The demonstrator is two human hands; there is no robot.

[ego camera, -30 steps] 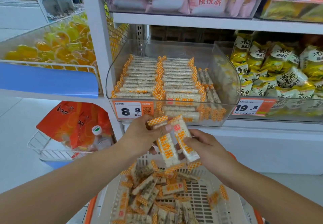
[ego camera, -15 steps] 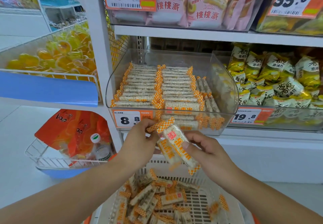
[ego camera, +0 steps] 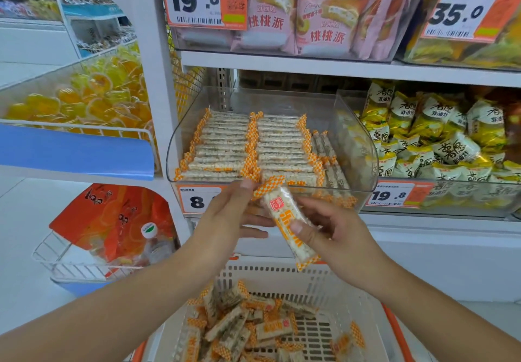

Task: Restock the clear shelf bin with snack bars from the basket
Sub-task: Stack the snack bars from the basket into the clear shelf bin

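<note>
I hold snack bars (ego camera: 284,220) in clear wrappers with orange checkered ends, just in front of the clear shelf bin (ego camera: 358,147). My left hand (ego camera: 225,217) pinches the top checkered end. My right hand (ego camera: 335,234) grips the lower half with thumb on the front. How many bars are stacked in the grip is unclear. The bin holds two neat rows of bars (ego camera: 251,144) plus some standing on edge at its right. Below, the white basket (ego camera: 352,299) with orange trim holds a loose pile of bars (ego camera: 248,325).
An orange 8.8 price tag (ego camera: 197,199) fronts the bin. Yellow snack packs (ego camera: 439,141) fill the bin to the right. Pink pastry packs (ego camera: 296,14) sit on the shelf above. Left are yellow jelly cups (ego camera: 84,96) and a wire basket with orange bags (ego camera: 110,220).
Both hands lifted the bars up from above the basket toward the bin's front edge. The two fanned bars closed together into one stack.
</note>
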